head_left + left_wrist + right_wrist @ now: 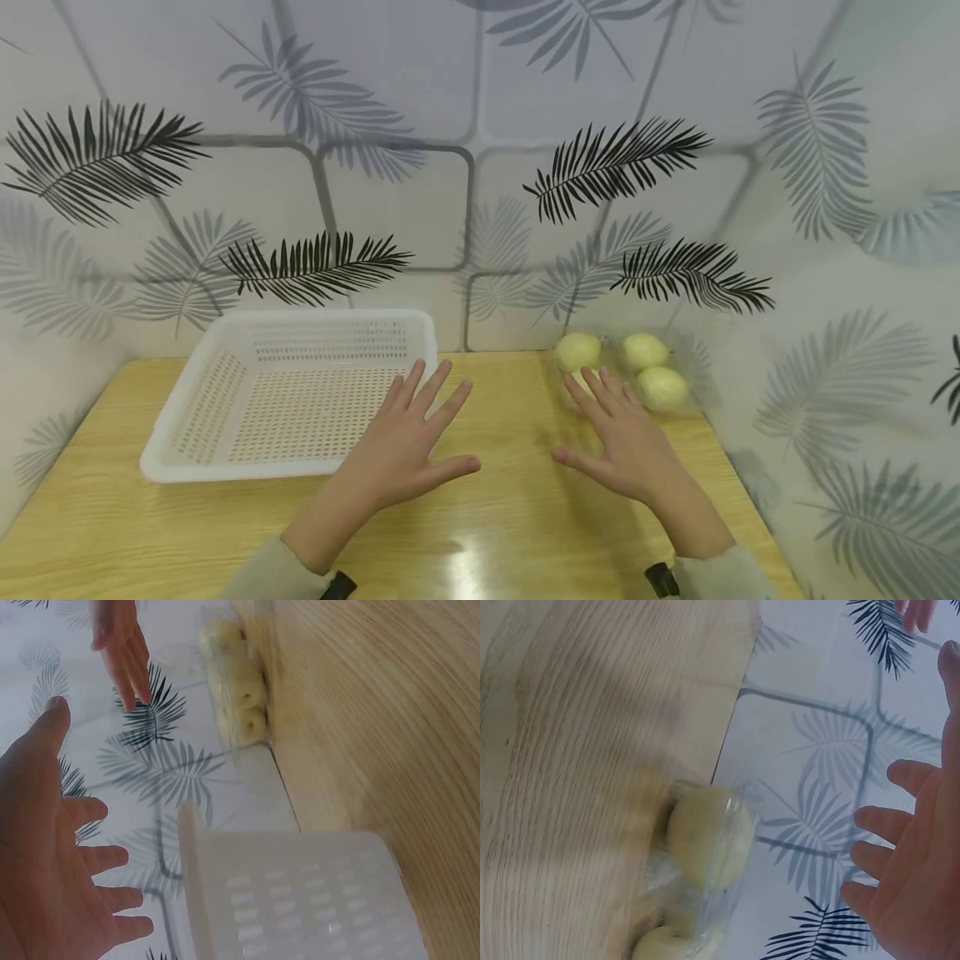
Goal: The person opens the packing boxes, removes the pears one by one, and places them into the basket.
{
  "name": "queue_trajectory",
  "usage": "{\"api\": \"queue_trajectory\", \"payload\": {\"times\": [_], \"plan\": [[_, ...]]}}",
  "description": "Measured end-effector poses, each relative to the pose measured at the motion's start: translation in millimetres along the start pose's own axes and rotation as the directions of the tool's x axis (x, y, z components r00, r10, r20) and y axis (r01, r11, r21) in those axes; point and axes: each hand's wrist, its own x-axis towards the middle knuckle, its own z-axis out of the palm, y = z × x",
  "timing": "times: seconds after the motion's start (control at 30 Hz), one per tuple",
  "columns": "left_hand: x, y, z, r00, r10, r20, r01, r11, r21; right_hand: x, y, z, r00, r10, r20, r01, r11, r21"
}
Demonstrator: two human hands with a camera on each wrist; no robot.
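Note:
Both hands hover above the table with fingers spread and nothing held. My left hand (pixel 401 442) is beside the right side of a white plastic basket (pixel 161 437), which has slotted walls and a grid floor with nothing on it. My right hand (pixel 626 442) is in front of several pale yellow-green round fruits (pixel 662 388), possibly pears, and hides part of one in the head view. In the right wrist view a clear plastic container (pixel 739 847) surrounds the fruits, apart from the right hand (pixel 919 862). The left wrist view shows the left palm (pixel 45 877) near the basket wall (pixel 300 900).
A light wood table (pixel 495 533) carries the basket at its back left and the fruit container at its back right. Behind and to the right stand wall coverings (pixel 397 208) with a leaf pattern. Dark bands (pixel 340 586) show at both wrists.

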Motion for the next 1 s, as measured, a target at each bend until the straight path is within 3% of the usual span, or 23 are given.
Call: {"api": "queue_trajectory", "payload": {"times": [0.23,0.47,0.77,1.0], "plan": [[31.7,17.2,19.0,0.997,0.021,0.075,-0.019,0.999,-0.027,8,16,7,0.999,0.048,0.014,-0.049,0.999,0.016],[60.5,35.3,44.3,0.98,0.063,0.19,-0.054,0.997,-0.054,10,37,16,0.988,0.13,0.081,-0.134,0.99,0.039],[85.9,62.3,75.3,0.965,0.135,0.227,-0.124,0.991,-0.058,15,57,23,0.98,0.172,0.099,-0.177,0.983,0.047],[99.8,77.0,85.2,0.966,0.092,0.243,-0.076,0.994,-0.072,22,68,32,0.979,0.18,0.1,-0.185,0.981,0.049]]}}
